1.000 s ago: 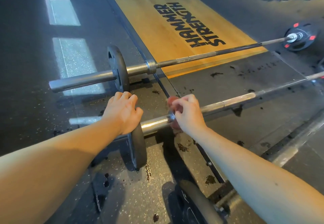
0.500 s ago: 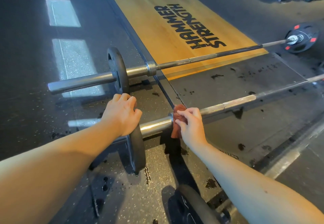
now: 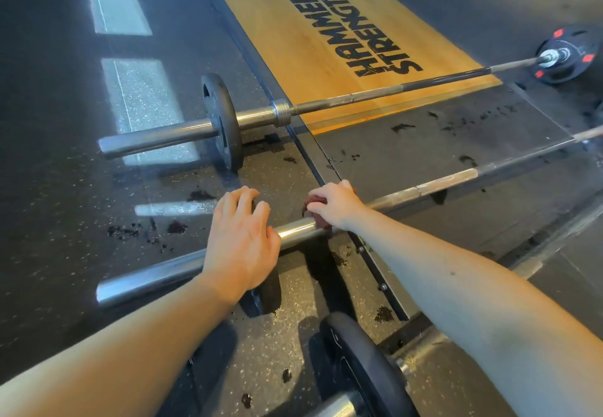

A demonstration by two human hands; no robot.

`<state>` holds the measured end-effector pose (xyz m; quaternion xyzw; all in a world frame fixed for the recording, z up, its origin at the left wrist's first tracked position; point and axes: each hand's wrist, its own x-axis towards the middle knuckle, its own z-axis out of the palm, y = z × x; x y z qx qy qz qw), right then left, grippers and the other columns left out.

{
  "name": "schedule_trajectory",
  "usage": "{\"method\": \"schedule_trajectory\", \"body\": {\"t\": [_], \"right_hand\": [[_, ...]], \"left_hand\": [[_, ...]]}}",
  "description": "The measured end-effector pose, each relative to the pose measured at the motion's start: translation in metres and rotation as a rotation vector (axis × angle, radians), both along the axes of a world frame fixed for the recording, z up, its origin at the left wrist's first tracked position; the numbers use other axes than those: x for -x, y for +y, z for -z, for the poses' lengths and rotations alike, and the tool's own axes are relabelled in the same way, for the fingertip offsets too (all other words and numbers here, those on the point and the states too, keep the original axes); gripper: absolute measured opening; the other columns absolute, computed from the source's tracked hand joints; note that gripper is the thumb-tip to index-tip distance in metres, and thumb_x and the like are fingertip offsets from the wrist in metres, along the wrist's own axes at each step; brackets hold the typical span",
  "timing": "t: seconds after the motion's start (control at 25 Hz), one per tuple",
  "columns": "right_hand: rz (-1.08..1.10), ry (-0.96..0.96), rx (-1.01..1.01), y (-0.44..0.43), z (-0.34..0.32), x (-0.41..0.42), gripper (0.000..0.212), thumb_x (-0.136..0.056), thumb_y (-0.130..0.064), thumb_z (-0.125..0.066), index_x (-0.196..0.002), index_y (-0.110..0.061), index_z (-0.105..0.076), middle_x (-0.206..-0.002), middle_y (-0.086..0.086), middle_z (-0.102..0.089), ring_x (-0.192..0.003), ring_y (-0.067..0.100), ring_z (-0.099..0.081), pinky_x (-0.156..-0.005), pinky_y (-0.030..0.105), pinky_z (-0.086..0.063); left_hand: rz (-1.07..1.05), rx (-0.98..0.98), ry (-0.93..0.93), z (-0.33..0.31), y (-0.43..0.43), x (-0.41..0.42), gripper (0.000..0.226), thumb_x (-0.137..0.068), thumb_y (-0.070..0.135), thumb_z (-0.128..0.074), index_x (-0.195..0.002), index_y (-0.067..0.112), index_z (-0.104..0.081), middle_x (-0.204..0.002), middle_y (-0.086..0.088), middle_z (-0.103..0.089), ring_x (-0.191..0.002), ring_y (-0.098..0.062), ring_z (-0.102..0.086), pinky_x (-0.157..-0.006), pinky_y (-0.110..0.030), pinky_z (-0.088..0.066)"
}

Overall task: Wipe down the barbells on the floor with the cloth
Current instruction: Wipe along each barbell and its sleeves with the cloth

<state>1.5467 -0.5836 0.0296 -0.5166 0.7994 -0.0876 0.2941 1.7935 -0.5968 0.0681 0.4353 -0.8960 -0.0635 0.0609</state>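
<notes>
A steel barbell [image 3: 434,188] lies across the black rubber floor in front of me, with a small black plate [image 3: 270,292] on its left sleeve. My left hand [image 3: 241,243] rests on top of that plate, fingers curled over its rim. My right hand [image 3: 336,203] grips a dark red cloth [image 3: 318,203] wrapped around the bar at the collar, just right of the plate. A second barbell [image 3: 385,93] lies farther away across the wooden platform, with one black plate [image 3: 222,123] on its left end.
The wooden platform [image 3: 293,31] with black lettering lies beyond. A black plate with red marks [image 3: 569,54] sits on the far barbell's right end. Another black plate [image 3: 365,371] on a third bar stands close at the bottom. Dark specks dot the floor.
My right hand has turned over the top of the bar with the cloth, staying at the collar. The camera has moved closer and higher. The left hand stays on the plate.
</notes>
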Motion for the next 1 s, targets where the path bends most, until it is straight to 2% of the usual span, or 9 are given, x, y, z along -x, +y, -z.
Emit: {"method": "schedule_trajectory", "body": {"t": [0.08, 0.16, 0.28, 0.36, 0.44, 0.56, 0.64, 0.84, 1.0], "right_hand": [[0.028, 0.001, 0.181, 0.033, -0.001, -0.006, 0.037, -0.104, -0.030, -0.056, -0.140, -0.026, -0.059, -0.134, -0.005, -0.052, -0.125, 0.018, -0.035, -0.113, 0.041, -0.035], [0.042, 0.009, 0.338, 0.066, -0.002, -0.012, 0.037, -0.100, -0.017, -0.062, -0.138, -0.020, -0.061, -0.132, -0.005, -0.048, -0.123, 0.013, -0.035, -0.111, 0.025, -0.030], [0.194, -0.073, 0.436, 0.107, -0.004, -0.027, 0.029, -0.097, -0.007, -0.065, -0.126, -0.004, -0.061, -0.116, -0.003, -0.049, -0.107, 0.010, -0.046, -0.094, 0.005, -0.038], [0.201, -0.111, 0.364, 0.129, 0.006, -0.027, 0.019, -0.098, -0.009, -0.063, -0.116, -0.004, -0.063, -0.104, -0.007, -0.051, -0.099, 0.020, -0.056, -0.087, 0.014, -0.049], [0.098, -0.056, 0.271, 0.145, 0.018, -0.027, 0.015, -0.094, -0.009, -0.069, -0.106, -0.017, -0.067, -0.108, -0.006, -0.051, -0.101, 0.011, -0.056, -0.095, 0.020, -0.048], [0.224, -0.079, 0.424, 0.147, 0.019, -0.019, 0.019, -0.091, -0.006, -0.071, -0.098, -0.023, -0.065, -0.109, -0.008, -0.051, -0.103, -0.009, -0.051, -0.088, 0.005, -0.041], [0.314, -0.116, 0.555, 0.131, 0.009, -0.012, 0.020, -0.092, -0.005, -0.071, -0.100, -0.023, -0.064, -0.111, -0.007, -0.049, -0.103, -0.014, -0.049, -0.082, -0.002, -0.039], [0.347, -0.150, 0.614, 0.074, 0.001, -0.004, 0.027, -0.094, -0.012, -0.072, -0.115, -0.025, -0.061, -0.124, -0.010, -0.048, -0.111, 0.001, -0.050, -0.086, -0.004, -0.036], [0.282, -0.178, 0.610, 0.041, 0.012, -0.008, 0.032, -0.092, -0.008, -0.073, -0.116, -0.026, -0.061, -0.129, -0.009, -0.047, -0.121, 0.004, -0.046, -0.096, -0.002, -0.032]], "left_hand": [[-0.005, 0.010, 0.007, 0.002, 0.012, -0.002, 0.041, -0.093, 0.040, -0.043, -0.116, 0.014, -0.063, -0.145, -0.013, -0.047, -0.139, -0.034, -0.035, -0.114, -0.054, -0.035], [-0.006, 0.019, -0.001, 0.002, 0.026, -0.002, 0.037, -0.092, 0.038, -0.047, -0.114, 0.013, -0.064, -0.145, -0.015, -0.048, -0.140, -0.036, -0.035, -0.115, -0.056, -0.034], [-0.019, 0.022, -0.034, -0.002, 0.039, -0.003, 0.037, -0.094, 0.039, -0.049, -0.117, 0.014, -0.063, -0.149, -0.015, -0.045, -0.143, -0.036, -0.031, -0.117, -0.056, -0.030], [0.008, 0.022, -0.059, -0.003, 0.033, -0.004, 0.039, -0.096, 0.041, -0.045, -0.124, 0.017, -0.061, -0.152, -0.012, -0.043, -0.145, -0.034, -0.028, -0.120, -0.054, -0.027], [0.024, 0.007, -0.045, -0.002, 0.009, -0.002, 0.043, -0.098, 0.043, -0.040, -0.129, 0.020, -0.058, -0.151, -0.008, -0.042, -0.144, -0.030, -0.028, -0.120, -0.050, -0.025], [-0.054, -0.040, 0.019, -0.008, -0.034, 0.007, 0.049, -0.101, 0.045, -0.040, -0.142, 0.020, -0.050, -0.159, -0.009, -0.031, -0.146, -0.031, -0.025, -0.121, -0.050, -0.024], [-0.159, -0.008, 0.119, -0.008, -0.034, 0.009, 0.054, -0.101, 0.048, -0.043, -0.145, 0.017, -0.047, -0.160, -0.010, -0.030, -0.147, -0.032, -0.025, -0.121, -0.051, -0.026], [-0.137, 0.010, -0.030, 0.005, -0.014, 0.016, 0.069, -0.100, 0.061, -0.036, -0.153, 0.016, -0.032, -0.168, -0.012, -0.011, -0.156, -0.032, -0.002, -0.126, -0.053, -0.010], [-0.186, -0.011, 0.031, -0.001, -0.064, 0.031, 0.064, -0.100, 0.060, -0.039, -0.148, 0.017, -0.043, -0.164, -0.010, -0.025, -0.153, -0.032, -0.015, -0.124, -0.052, -0.021]]}}
